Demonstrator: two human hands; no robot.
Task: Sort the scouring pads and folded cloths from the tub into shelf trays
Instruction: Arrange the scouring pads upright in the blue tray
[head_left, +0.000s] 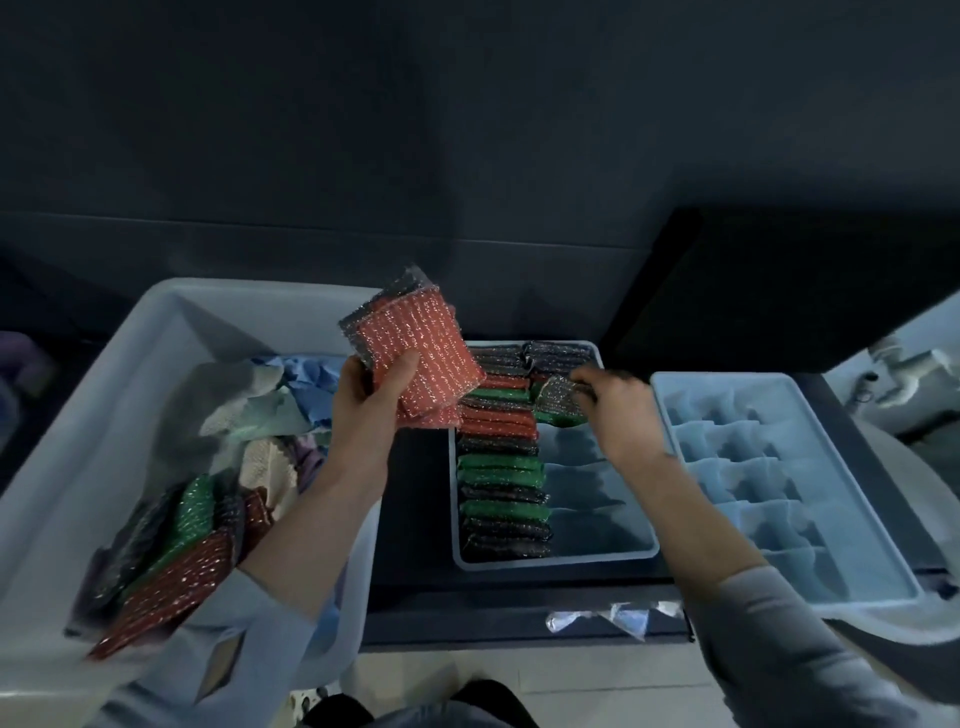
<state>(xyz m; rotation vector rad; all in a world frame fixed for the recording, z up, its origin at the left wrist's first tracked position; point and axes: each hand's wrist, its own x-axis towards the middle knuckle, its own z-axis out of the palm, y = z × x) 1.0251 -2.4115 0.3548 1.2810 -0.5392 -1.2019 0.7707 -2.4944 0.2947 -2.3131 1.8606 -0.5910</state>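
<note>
Sleeved left hand (371, 395) grips red pads (421, 358); right hand (618, 410) pinches dark pad (558, 392) over tray (644, 551).

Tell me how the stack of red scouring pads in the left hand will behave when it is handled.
The red scouring pads probably flex a little: the stack bows in the left hand. Likely light, since thumb and fingers alone hold several upright. The glittery mesh looks rough, so slipping seems unlikely, though the pads may fan apart.

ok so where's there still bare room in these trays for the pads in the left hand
Middle tray: its left column is packed with pads; the right column's near slots, below the right hand, are bare. The right tray looks wholly empty. The left hand holds the red pads.
</note>
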